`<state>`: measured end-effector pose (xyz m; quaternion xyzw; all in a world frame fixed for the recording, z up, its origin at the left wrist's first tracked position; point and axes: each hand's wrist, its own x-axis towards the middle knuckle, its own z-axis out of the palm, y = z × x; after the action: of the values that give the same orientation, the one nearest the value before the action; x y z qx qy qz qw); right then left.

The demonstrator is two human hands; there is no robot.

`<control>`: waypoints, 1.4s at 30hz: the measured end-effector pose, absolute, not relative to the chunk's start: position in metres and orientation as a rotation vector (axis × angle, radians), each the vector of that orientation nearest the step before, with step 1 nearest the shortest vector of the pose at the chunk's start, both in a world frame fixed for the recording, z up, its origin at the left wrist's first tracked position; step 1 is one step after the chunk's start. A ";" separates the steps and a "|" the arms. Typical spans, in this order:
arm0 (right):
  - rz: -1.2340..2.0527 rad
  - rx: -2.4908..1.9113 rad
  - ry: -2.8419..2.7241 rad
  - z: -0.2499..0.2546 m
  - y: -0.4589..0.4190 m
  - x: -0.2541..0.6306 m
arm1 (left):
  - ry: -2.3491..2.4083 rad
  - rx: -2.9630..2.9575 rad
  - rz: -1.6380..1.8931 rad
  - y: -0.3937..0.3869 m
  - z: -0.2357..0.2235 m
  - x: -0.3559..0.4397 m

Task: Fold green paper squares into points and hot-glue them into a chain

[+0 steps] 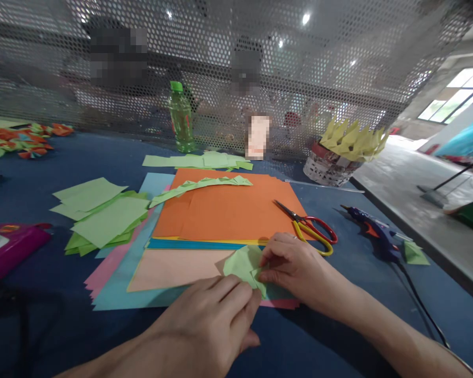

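A small piece of light green paper (241,262), partly folded, is between my two hands above the front of a stack of coloured sheets. My right hand (295,268) pinches its right edge between thumb and fingers. Against its lower edge, the fingers of my left hand (224,310) are bent and closed, and their tips are partly hidden. Orange paper (228,210) tops the back of the stack, with a folded green paper strip (201,185) across its far edge. Scissors (307,223) with red and yellow handles lie just beyond my right hand.
Cut green paper pieces (106,215) are piled at left, near a magenta packet (16,247). A glue gun (372,231) with a cord lies at right. Behind stand a green bottle (181,118) and a basket (331,163) with yellow paper points, before a perforated metal screen (220,68).
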<state>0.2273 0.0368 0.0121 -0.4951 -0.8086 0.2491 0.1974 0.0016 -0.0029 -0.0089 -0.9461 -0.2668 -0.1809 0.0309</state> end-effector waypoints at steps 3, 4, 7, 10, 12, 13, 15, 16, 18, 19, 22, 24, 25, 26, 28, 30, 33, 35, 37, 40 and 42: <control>0.698 -1.376 -2.264 0.011 0.036 0.228 | -0.774 -2.967 -0.504 0.002 -0.010 0.004; 0.696 -1.374 -2.265 0.011 0.036 0.228 | -0.752 -2.967 -0.502 0.004 -0.010 0.005; 0.684 -1.378 -2.266 0.010 0.036 0.227 | -0.743 -2.945 -0.479 0.008 -0.010 0.008; 0.661 -1.400 -2.259 0.006 0.036 0.227 | -0.746 -2.959 -0.486 0.008 -0.009 0.010; 0.625 -1.450 -2.191 0.003 0.037 0.227 | -0.737 -2.976 -0.515 0.008 -0.009 0.010; 0.603 -1.476 -2.146 0.001 0.037 0.227 | -0.739 -2.986 -0.514 0.007 -0.009 0.010; 0.569 -1.511 -2.085 -0.001 0.038 0.228 | -0.775 -2.999 -0.477 0.006 -0.009 0.009; 0.562 -1.514 -2.078 -0.001 0.039 0.228 | -0.795 -2.998 -0.463 0.006 -0.009 0.008; 0.562 -1.503 -2.092 -0.002 0.040 0.229 | -0.801 -2.989 -0.476 0.005 -0.010 0.008; 0.566 -1.495 -2.095 -0.002 0.041 0.229 | -0.789 -2.981 -0.499 0.006 -0.010 0.008; 0.599 -1.446 -2.080 -0.002 0.043 0.228 | -0.754 -2.971 -0.579 0.006 -0.013 0.008; 0.630 -1.388 -2.073 -0.003 0.042 0.227 | -0.766 -2.983 -0.599 0.006 -0.014 0.008; 0.638 -1.351 -2.081 -0.003 0.041 0.226 | -0.761 -2.988 -0.618 0.006 -0.014 0.007; 0.638 -1.312 -2.097 -0.002 0.040 0.225 | -0.763 -2.990 -0.629 0.005 -0.015 0.007; 0.614 -1.222 -2.153 -0.001 0.038 0.224 | -0.767 -2.988 -0.646 0.004 -0.015 0.006; 0.571 -1.121 -2.226 0.001 0.036 0.225 | -0.738 -2.975 -0.704 0.002 -0.015 0.005; 0.506 -1.015 -2.309 0.004 0.035 0.226 | -0.720 -2.960 -0.759 -0.001 -0.013 0.003; 0.484 -0.994 -2.332 0.005 0.036 0.227 | -0.789 -2.963 -0.707 -0.004 -0.011 0.003; 0.490 -0.986 -2.345 0.005 0.036 0.227 | -0.829 -2.958 -0.688 -0.007 -0.010 0.002; 0.500 -0.972 -2.358 0.006 0.037 0.228 | -0.819 -2.932 -0.759 -0.008 -0.012 0.003; 0.511 -0.956 -2.379 0.008 0.037 0.229 | -0.768 -2.901 -0.823 -0.006 -0.014 0.003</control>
<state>0.2292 0.0367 0.0077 -0.3532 -0.8784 0.1889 0.2606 0.0034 -0.0058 -0.0143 -0.9321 -0.2467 -0.2646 0.0151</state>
